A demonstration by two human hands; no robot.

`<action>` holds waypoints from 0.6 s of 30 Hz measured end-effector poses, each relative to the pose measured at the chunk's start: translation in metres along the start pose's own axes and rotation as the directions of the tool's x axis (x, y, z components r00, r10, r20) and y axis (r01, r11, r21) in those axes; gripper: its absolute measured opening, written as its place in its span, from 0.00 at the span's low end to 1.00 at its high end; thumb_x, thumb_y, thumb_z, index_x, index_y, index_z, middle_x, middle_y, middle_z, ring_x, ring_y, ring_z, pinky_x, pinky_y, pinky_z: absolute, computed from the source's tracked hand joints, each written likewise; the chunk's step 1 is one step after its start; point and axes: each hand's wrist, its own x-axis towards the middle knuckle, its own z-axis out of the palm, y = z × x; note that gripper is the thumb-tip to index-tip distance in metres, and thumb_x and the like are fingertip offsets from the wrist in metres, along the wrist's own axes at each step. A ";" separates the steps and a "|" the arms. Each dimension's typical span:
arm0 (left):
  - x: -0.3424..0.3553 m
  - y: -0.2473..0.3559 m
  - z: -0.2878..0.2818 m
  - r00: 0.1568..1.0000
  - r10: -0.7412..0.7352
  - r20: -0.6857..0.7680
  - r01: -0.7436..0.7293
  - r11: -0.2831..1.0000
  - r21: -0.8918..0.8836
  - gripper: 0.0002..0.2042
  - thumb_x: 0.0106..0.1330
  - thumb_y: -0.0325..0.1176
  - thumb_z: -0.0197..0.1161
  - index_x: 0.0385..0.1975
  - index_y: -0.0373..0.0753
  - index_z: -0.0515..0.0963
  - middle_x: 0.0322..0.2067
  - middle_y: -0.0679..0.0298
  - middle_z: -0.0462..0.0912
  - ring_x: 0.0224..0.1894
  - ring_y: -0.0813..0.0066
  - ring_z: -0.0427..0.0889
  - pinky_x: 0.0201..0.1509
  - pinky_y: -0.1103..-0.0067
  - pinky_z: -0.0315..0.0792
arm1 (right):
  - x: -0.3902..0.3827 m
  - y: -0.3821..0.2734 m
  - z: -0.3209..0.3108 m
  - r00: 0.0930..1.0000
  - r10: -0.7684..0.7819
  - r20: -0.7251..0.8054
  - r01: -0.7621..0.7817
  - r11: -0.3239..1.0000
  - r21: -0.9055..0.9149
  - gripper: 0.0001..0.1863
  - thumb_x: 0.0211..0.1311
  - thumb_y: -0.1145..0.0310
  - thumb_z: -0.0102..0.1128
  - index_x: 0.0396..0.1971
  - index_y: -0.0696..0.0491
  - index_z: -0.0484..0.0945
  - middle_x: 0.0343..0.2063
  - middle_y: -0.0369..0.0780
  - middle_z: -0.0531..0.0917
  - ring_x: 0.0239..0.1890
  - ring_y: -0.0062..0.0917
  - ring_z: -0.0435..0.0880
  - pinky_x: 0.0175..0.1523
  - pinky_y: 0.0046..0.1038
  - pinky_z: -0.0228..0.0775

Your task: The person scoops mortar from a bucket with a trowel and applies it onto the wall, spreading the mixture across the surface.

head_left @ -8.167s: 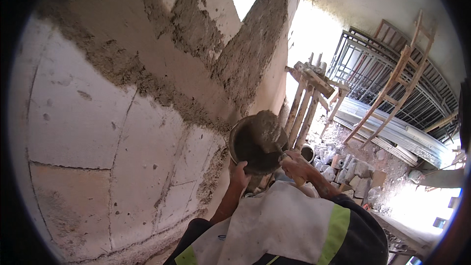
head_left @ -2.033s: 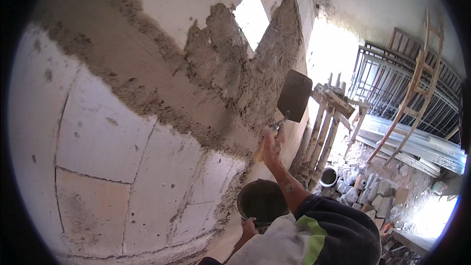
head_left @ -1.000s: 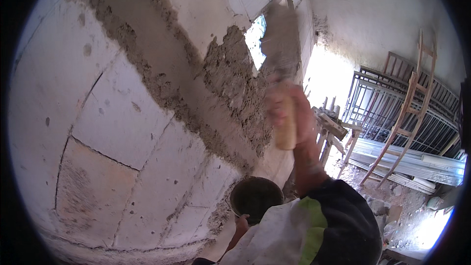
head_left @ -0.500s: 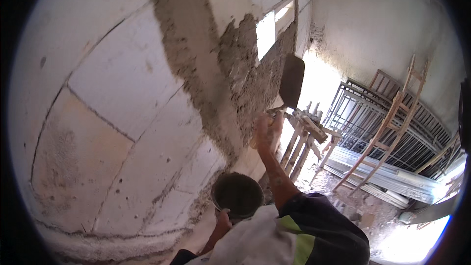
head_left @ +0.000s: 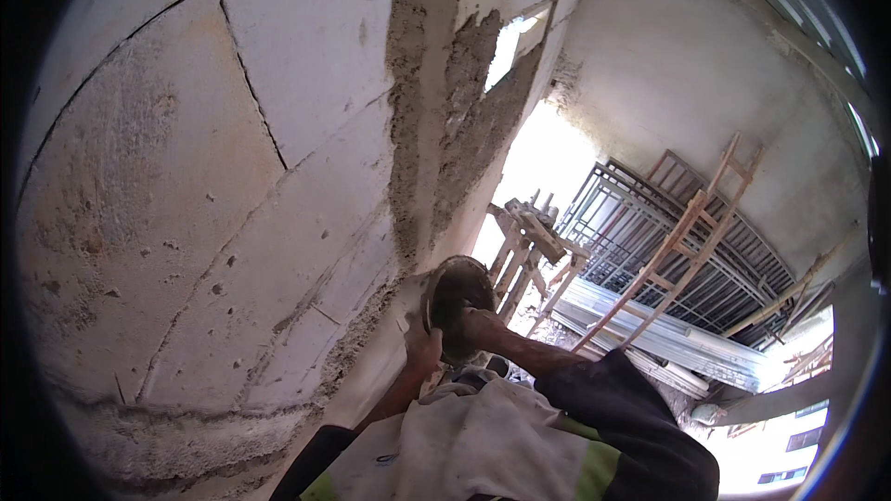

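Observation:
A dark round bucket [head_left: 464, 271] is tipped close against the foot of the wall in front of me. My left hand [head_left: 424, 345] grips its rim on the left side. Over the bucket's mouth, my right hand [head_left: 478, 327] is closed, fingers curled, on the trowel seen plainly half a second ago; the blade is now lost in the dark inside. Beyond the bucket, a strip of grey mortar [head_left: 429, 111] runs up the block wall [head_left: 306, 250], rough along its edges.
To the right stands a rough wooden sawhorse-like stand [head_left: 529, 246]. Behind it, metal grilles [head_left: 631, 213] lean on the far wall with a wooden ladder [head_left: 682, 246] in front. Long metal sheets [head_left: 668, 325] lie below. A small bright opening [head_left: 506, 56] pierces the wall.
My right hand has come down from the wall with the trowel into the bucket. The bucket has tilted toward it, my left hand still on the rim. The view has shifted.

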 end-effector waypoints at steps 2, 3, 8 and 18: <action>0.005 -0.016 0.000 0.992 -0.118 -0.052 0.114 0.992 -0.061 0.27 0.47 0.25 0.54 0.53 0.31 0.66 0.39 0.45 0.78 0.43 0.51 0.78 0.47 0.68 0.70 | -0.026 -0.029 -0.052 0.981 -0.160 0.111 0.175 0.975 -0.138 0.13 0.52 0.65 0.49 0.31 0.59 0.75 0.26 0.49 0.82 0.31 0.42 0.83 0.35 0.42 0.75; 0.007 -0.012 -0.007 1.000 0.008 -0.012 -0.010 0.987 -0.162 0.25 0.48 0.25 0.54 0.51 0.31 0.67 0.36 0.47 0.79 0.39 0.52 0.79 0.44 0.68 0.71 | -0.029 -0.020 -0.067 0.982 -0.120 0.142 0.142 0.978 -0.154 0.13 0.52 0.64 0.50 0.32 0.59 0.75 0.25 0.49 0.81 0.30 0.41 0.83 0.34 0.41 0.75; 0.002 0.012 0.003 0.998 0.054 0.008 -0.054 0.997 -0.054 0.25 0.49 0.26 0.54 0.51 0.30 0.65 0.37 0.40 0.76 0.42 0.43 0.76 0.46 0.62 0.70 | 0.010 0.035 -0.073 0.981 0.073 0.182 -0.051 0.991 -0.123 0.11 0.51 0.63 0.55 0.29 0.54 0.79 0.28 0.45 0.82 0.32 0.38 0.82 0.35 0.39 0.75; 0.000 0.053 -0.048 0.947 0.096 0.308 -0.010 0.963 -0.268 0.35 0.50 0.26 0.53 0.62 0.28 0.52 0.41 0.45 0.78 0.40 0.57 0.79 0.46 0.71 0.72 | -0.063 0.016 0.016 0.760 -0.324 0.563 -0.640 -0.221 0.736 0.10 0.60 0.61 0.54 0.31 0.53 0.75 0.19 0.34 0.76 0.19 0.20 0.76 0.26 0.23 0.72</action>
